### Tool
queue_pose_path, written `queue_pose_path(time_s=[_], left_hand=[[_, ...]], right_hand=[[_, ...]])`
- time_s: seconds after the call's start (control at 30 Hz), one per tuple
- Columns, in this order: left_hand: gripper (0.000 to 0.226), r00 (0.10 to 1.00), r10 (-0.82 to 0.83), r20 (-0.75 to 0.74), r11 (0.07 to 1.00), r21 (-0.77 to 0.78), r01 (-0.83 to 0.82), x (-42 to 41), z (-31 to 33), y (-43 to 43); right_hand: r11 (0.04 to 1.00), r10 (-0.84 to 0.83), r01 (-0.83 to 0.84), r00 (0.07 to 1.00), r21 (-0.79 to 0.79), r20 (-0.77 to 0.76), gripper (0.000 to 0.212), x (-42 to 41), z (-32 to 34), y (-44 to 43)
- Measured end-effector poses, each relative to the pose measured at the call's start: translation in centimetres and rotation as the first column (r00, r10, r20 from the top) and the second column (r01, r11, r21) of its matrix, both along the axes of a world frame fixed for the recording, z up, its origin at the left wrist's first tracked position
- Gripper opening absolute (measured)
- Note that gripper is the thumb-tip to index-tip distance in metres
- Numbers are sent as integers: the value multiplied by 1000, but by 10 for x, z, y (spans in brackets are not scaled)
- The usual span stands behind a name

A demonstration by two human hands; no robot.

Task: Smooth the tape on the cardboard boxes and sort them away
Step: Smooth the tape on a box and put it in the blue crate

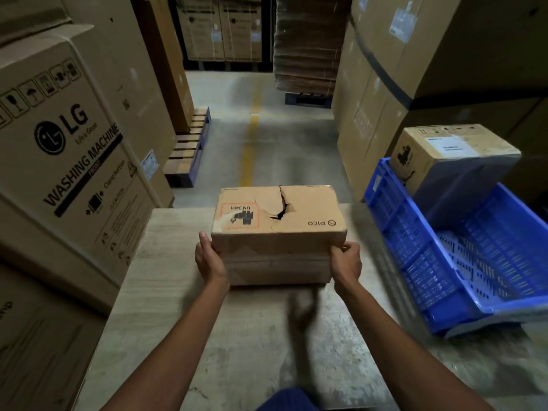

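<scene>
1. The cardboard box [278,221] sits on the worktop [178,307]; the left hand [209,259] and right hand [345,262] each clasp a near corner.
2. Its torn top looks weak, so the stiffer side walls seem the safer hold.

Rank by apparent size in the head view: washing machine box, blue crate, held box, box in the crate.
1. washing machine box
2. blue crate
3. held box and box in the crate: these look alike; the crate one sits farther off, so no ranking.
</scene>
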State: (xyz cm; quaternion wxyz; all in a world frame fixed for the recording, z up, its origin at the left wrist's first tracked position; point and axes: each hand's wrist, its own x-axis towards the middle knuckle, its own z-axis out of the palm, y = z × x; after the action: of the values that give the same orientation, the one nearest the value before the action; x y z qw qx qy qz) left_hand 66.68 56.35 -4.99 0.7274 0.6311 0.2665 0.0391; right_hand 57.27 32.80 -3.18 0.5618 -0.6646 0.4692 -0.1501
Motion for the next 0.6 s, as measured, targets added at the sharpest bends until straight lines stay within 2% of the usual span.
queue_pose_path(time_s=[0.07, 0.13, 0.23, 0.3, 0.37, 0.43, 0.53, 0.6], left_hand=[[66, 1000, -10, -2, 1000, 9, 10, -8, 3, 3], [48, 999, -2, 41, 999, 42, 0, -17, 17, 1], [21, 972, -96, 216, 952, 304, 26, -25, 43, -7], [17, 898, -243, 366, 867, 497, 32, -26, 54, -9], [22, 803, -423, 420, 735, 677, 33, -22, 52, -7], [34, 742, -574, 346, 574, 817, 64, -18, 43, -4], [54, 681, -727, 88, 251, 957, 144, -14, 28, 2], [62, 658, -750, -65, 57, 985, 162, -12, 26, 4]], right_hand=[[1000, 5, -5, 1000, -12, -11, 19, -4, 1, -1], [998, 20, -18, 999, -56, 37, 25, -7, 5, 0], [950, 87, -25, 978, -310, 190, 40, -7, 17, 7], [871, 184, -39, 951, -490, 251, 45, -2, 27, 15], [770, 317, -92, 914, -632, 254, 44, 4, 35, 27], [654, 457, -171, 866, -737, 205, 37, 10, 39, 41], [466, 652, -340, 756, -817, 57, 38, 21, 33, 58], [253, 689, -430, 709, -866, -151, 34, 29, 24, 66]])
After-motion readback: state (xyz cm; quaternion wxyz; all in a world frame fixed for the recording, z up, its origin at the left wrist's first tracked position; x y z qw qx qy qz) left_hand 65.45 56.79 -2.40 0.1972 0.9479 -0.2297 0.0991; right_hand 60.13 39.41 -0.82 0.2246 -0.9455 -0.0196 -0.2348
